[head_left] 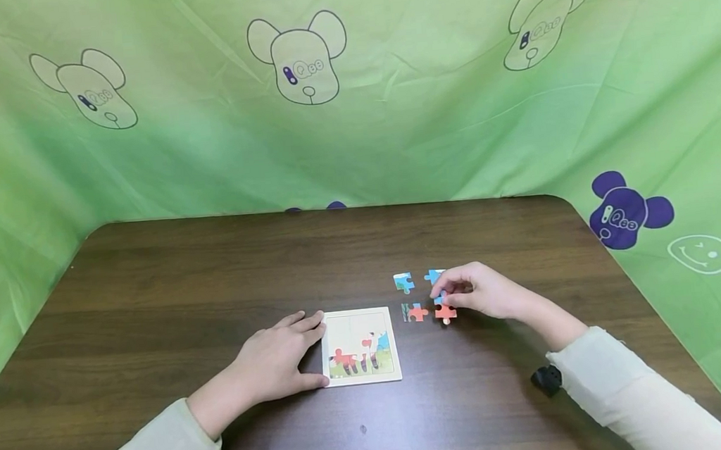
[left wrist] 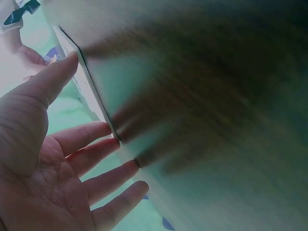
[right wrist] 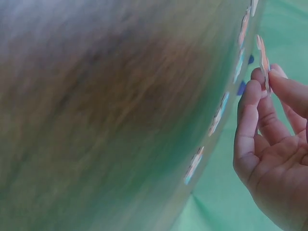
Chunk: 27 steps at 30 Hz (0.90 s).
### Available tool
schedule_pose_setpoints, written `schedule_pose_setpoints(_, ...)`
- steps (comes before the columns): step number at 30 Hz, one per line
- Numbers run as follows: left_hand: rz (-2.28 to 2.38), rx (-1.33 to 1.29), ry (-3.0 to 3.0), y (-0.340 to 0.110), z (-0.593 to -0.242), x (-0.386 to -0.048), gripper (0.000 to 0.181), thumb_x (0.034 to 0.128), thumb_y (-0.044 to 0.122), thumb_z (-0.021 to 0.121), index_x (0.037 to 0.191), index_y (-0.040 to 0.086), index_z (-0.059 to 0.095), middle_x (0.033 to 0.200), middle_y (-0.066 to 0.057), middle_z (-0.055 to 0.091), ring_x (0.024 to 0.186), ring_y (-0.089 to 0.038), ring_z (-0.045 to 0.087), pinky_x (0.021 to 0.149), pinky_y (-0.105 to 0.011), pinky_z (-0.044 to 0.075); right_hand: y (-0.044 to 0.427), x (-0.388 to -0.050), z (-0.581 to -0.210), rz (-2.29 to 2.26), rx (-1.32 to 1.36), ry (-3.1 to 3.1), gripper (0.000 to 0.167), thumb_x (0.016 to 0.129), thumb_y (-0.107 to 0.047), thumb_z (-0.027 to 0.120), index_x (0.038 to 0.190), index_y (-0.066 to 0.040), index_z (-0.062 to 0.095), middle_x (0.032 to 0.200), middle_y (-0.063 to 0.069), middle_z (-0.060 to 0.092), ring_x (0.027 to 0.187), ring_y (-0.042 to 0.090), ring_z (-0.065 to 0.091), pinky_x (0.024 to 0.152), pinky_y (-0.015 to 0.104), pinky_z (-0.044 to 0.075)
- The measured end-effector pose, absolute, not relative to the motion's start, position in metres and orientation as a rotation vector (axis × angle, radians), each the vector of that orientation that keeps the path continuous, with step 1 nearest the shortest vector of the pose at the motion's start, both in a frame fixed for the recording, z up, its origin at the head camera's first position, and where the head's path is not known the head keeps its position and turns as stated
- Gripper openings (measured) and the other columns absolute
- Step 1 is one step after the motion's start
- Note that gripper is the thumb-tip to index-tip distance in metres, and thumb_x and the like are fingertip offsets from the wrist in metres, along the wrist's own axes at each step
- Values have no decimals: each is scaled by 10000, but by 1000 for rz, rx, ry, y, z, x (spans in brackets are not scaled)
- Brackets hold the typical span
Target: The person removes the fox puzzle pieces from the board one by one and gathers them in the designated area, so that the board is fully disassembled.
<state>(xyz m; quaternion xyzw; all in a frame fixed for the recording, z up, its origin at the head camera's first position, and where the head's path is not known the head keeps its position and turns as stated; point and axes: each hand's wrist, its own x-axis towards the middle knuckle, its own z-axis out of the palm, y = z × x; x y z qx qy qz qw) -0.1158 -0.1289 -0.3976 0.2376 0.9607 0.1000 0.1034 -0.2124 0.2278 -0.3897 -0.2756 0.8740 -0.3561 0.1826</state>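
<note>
A white-framed jigsaw board (head_left: 358,310) lies flat on the table, its lower part filled with a red animal picture. Along its left side, my left hand (head_left: 276,362) touches the frame with thumb and fingertips, fingers spread (left wrist: 89,178). To the right of the board, my right hand (head_left: 486,291) pinches a red and blue puzzle piece (head_left: 446,312) between thumb and fingers. In the right wrist view this piece (right wrist: 263,60) is held up off the table. Near that hand lie a blue piece (head_left: 403,282), another blue piece (head_left: 432,276) partly covered by fingers, and a red piece (head_left: 416,312).
The dark wooden table (head_left: 230,263) has rounded far corners. Behind and beside it hangs a green curtain (head_left: 202,145) with bear-head prints. A small black object (head_left: 547,380) sits at the right sleeve's cuff.
</note>
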Motion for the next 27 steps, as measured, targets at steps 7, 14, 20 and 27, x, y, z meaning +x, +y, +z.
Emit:
schedule_pose_setpoints(7, 292, 699, 2835, -128, -399, -116, 775, 789, 516, 779, 1424, 133, 556, 1537, -20, 478, 1416, -291, 455, 965, -533, 516, 234, -216, -394, -985, -785, 2468, 146, 901, 17, 656, 1015, -40, 727, 824, 16, 675, 721, 57, 542, 663, 212, 470)
schedule_pose_setpoints(14, 291, 694, 2833, -130, -399, -116, 778, 787, 514, 778, 1428, 136, 552, 1541, -16, 472, 1420, -284, 452, 976, -524, 513, 234, -220, -397, -922, -786, 2502, 152, 902, 25, 644, 1024, -30, 716, 851, 15, 697, 715, 50, 532, 649, 209, 461)
schedule_pose_setpoints(20, 288, 691, 2834, -129, -400, -117, 781, 791, 513, 776, 1433, 132, 546, 1545, -16, 468, 1423, -287, 447, 985, -523, 508, 233, -222, -399, -876, -766, 2525, 152, 911, 19, 626, 1037, -19, 703, 843, 14, 687, 719, 72, 555, 648, 212, 471)
schedule_pose_setpoints(27, 280, 691, 2834, -129, -401, -117, 773, 790, 509, 781, 1429, 138, 552, 1543, -20, 470, 1422, -287, 448, 985, -523, 508, 234, -223, -398, -830, -778, 2552, 141, 907, -4, 653, 1039, -24, 698, 806, -4, 655, 707, 75, 536, 661, 216, 461)
